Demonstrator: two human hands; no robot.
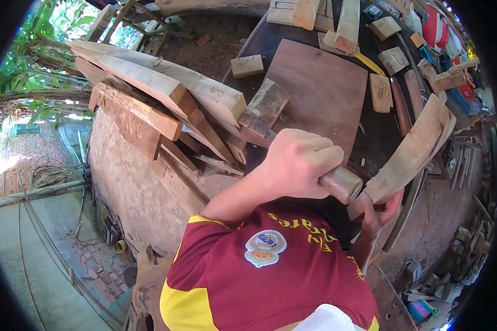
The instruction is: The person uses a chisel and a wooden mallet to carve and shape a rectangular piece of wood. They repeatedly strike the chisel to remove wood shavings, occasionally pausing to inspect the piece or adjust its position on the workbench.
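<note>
My left hand [301,163] is closed round the thick, round-ended handle [345,186] of what looks like a wooden mallet. Its blocky head [268,103] lies beyond my knuckles, over the dark tabletop; my fist hides the middle of the handle. On the right, my right hand [382,212] grips the lower end of a curved, pale piece of wood [411,151], thumb against its near face. The piece slants up and away to the right. The handle's end is close to its lower end; I cannot tell whether they touch.
A flat brown board [320,83] lies on the dark table. Small wood blocks [381,92], a yellow-handled tool [368,62] and a tool with a dark wooden handle [401,107] lie around it. Long timbers [149,77] jut out on the left. Scrap wood [453,270] is heaped at lower right.
</note>
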